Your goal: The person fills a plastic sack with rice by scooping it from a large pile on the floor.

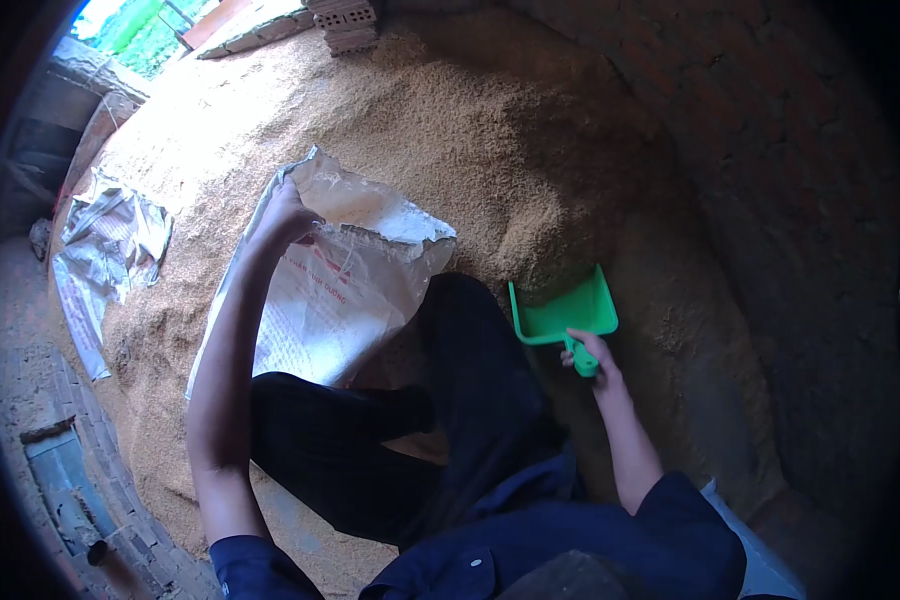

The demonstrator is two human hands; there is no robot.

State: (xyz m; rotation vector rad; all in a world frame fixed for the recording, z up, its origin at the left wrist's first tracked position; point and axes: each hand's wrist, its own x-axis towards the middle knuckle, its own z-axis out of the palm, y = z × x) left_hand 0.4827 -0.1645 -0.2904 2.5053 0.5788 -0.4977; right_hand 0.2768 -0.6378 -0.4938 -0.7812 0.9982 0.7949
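Note:
I squat on a big pile of tan husks (490,140). My left hand (286,215) grips the upper rim of a white woven sack (340,290) and holds its mouth up and open in front of my knees. My right hand (595,358) is closed round the handle of a green plastic scoop (562,312). The scoop rests empty against the pile, just right of my right knee, about a hand's width from the sack's mouth.
A second crumpled white sack (105,250) lies on the pile at the left. A brick wall (790,180) rises at the right, and bricks (345,22) stand at the top. A brick edge and floor (80,470) run along the lower left.

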